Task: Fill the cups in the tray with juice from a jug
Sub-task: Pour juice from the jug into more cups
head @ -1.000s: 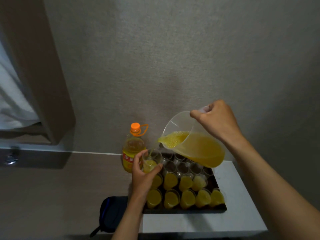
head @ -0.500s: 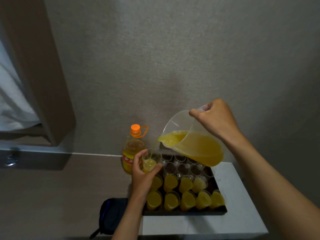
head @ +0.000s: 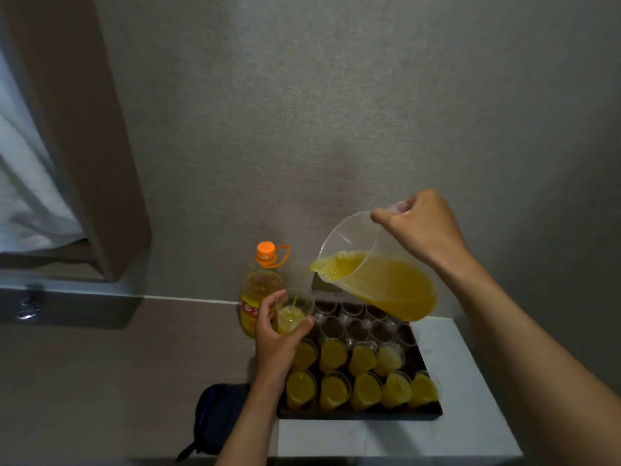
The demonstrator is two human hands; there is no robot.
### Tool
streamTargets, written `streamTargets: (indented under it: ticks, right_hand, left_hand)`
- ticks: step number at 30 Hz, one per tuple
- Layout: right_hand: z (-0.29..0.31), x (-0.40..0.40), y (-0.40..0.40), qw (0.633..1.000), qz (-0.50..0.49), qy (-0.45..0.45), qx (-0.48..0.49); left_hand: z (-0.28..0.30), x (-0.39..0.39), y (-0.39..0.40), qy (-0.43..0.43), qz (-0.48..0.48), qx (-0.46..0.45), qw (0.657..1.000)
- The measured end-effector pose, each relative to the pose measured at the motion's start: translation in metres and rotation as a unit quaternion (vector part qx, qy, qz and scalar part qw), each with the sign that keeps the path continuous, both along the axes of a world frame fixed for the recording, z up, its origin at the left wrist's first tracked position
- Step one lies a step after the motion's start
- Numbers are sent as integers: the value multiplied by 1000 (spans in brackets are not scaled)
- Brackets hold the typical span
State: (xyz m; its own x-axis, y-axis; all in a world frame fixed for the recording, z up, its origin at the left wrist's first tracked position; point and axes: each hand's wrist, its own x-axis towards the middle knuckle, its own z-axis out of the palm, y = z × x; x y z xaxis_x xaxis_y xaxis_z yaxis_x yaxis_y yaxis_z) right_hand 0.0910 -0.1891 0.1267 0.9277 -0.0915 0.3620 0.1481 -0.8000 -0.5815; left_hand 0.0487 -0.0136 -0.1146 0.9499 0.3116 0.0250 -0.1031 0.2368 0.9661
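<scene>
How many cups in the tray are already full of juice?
9: five in the nearest row and four in the row behind it of the tray. The left hand may hide another cup at that row's left end.

A plain domestic room, a home or perhaps a rented room. The far side is a grey textured wall (head: pixel 336 95). At far left a brown wooden window frame (head: pixel 84 129) stands beside a white cloth curtain (head: pixel 23 196). A small white tabletop (head: pixel 470 415) stands against the wall at near right. Left of it, a brown smooth floor (head: pixel 100 381) carries an orange-capped yellow plastic bottle (head: pixel 260 290) and a dark blue-trimmed fabric pouch (head: pixel 218 415).
</scene>
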Motion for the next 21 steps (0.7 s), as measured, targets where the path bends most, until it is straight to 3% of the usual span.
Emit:
streamTargets:
  ticks: [21]
  right_hand:
    - [5, -1, -1, 1000, 11, 0, -2]
  left_hand:
    - [-6, 3, -3, 5, 3, 6, 1000]
